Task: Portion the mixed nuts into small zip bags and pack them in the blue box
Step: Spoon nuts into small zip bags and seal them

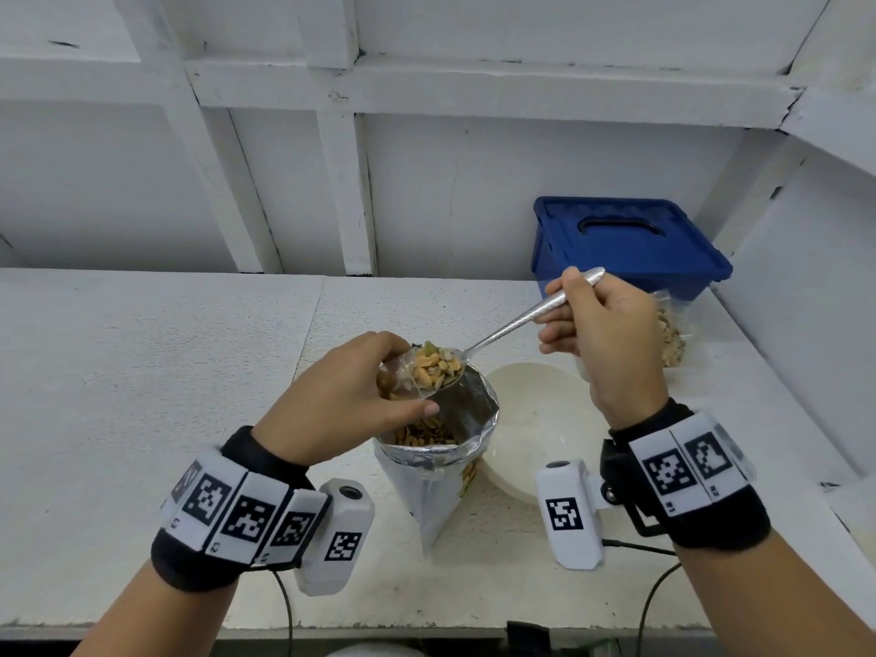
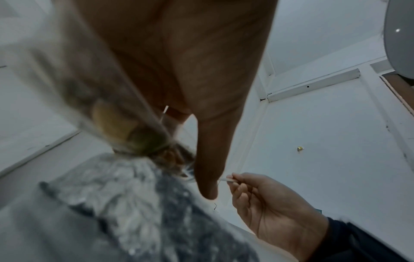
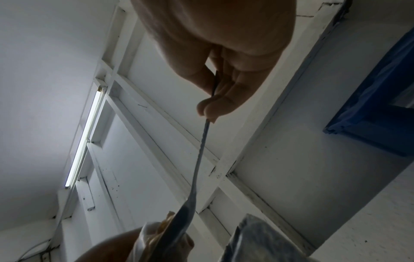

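My left hand [image 1: 379, 374] grips a small clear zip bag [image 1: 400, 379] by its mouth, just above the open foil pouch of mixed nuts [image 1: 441, 448]. The right hand [image 1: 559, 310] pinches the handle of a metal spoon [image 1: 512, 324]. Its bowl, heaped with nuts [image 1: 433, 365], sits at the bag's mouth. In the right wrist view the spoon [image 3: 199, 159] runs down to the zip bag [image 3: 145, 235]. The zip bag [image 2: 100, 109] shows blurred under my palm in the left wrist view. The blue box [image 1: 625, 244] stands at the back right with its lid on.
A white bowl [image 1: 535, 419] lies right of the pouch. A filled zip bag [image 1: 670, 336] rests in front of the blue box, partly hidden by my right hand. White walls enclose the counter [image 1: 166, 372] at the back and right.
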Action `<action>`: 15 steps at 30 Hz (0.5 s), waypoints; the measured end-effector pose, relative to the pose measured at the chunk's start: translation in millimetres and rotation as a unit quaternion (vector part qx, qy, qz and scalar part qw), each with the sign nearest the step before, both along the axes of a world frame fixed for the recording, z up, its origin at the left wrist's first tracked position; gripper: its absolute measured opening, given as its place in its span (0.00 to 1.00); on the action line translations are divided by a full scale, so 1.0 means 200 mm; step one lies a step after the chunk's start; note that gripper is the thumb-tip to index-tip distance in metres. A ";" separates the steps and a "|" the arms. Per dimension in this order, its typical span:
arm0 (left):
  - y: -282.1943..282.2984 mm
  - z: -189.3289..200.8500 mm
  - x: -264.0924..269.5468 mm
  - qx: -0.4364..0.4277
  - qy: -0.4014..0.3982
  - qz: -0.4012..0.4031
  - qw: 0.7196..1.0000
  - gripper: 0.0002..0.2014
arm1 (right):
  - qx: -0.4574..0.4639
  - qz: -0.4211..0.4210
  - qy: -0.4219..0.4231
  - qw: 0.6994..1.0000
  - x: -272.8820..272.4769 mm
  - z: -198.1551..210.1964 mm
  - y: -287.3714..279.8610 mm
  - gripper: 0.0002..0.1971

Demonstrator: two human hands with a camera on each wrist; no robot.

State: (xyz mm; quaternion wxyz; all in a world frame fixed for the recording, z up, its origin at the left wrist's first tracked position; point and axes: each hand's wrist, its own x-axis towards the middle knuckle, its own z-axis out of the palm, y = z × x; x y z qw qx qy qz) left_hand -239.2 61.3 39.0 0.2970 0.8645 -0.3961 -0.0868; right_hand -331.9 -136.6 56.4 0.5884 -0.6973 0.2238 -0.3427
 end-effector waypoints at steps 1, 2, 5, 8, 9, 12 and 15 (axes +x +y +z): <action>0.00 0.00 0.00 -0.003 0.005 0.001 1.000 0.25 | -0.013 0.002 -0.001 1.000 0.00 0.01 0.01 0.13; 0.00 0.00 0.00 -0.008 0.010 0.002 1.000 0.25 | -0.028 0.005 -0.003 1.000 0.00 0.02 0.02 0.13; -0.01 -0.01 0.00 -0.028 0.029 0.010 0.999 0.24 | -0.100 0.011 -0.016 0.995 0.01 0.06 0.07 0.12; 0.00 -0.03 0.00 -0.061 0.056 0.027 0.996 0.24 | -0.211 0.015 -0.058 0.976 0.01 0.11 0.12 0.11; 0.00 -0.03 0.00 -0.074 0.065 0.034 0.995 0.22 | -0.241 0.021 -0.081 0.967 0.01 0.12 0.14 0.11; 0.01 -0.04 0.00 -0.102 0.083 0.050 0.990 0.18 | -0.306 0.026 -0.137 0.942 0.01 0.16 0.16 0.13; 0.03 -0.04 0.01 -0.113 0.092 0.060 0.987 0.16 | -0.308 0.011 -0.158 0.938 0.01 0.18 0.14 0.12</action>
